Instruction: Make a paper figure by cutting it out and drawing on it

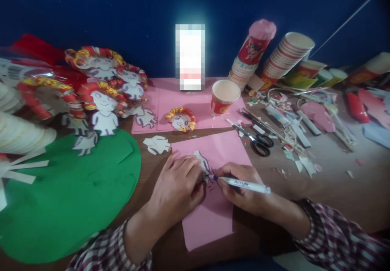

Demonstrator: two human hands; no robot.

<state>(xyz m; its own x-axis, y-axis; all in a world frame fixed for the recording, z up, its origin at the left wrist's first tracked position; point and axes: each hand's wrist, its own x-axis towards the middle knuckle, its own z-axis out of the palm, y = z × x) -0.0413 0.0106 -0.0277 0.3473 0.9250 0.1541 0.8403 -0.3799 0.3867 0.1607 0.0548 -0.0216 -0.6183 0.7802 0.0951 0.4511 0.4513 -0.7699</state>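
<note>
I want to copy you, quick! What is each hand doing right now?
Left hand: curled, holding the paper cutout on the pink sheet.
Right hand: closed on the marker.

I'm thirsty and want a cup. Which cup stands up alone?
The red cup on the pink paper, mouth up; the other cups are stacked and tilted.

L hand palm down, fingers bent, tips pressed down. R hand just beside those tips, thumb & fingers pinched tight.
</note>
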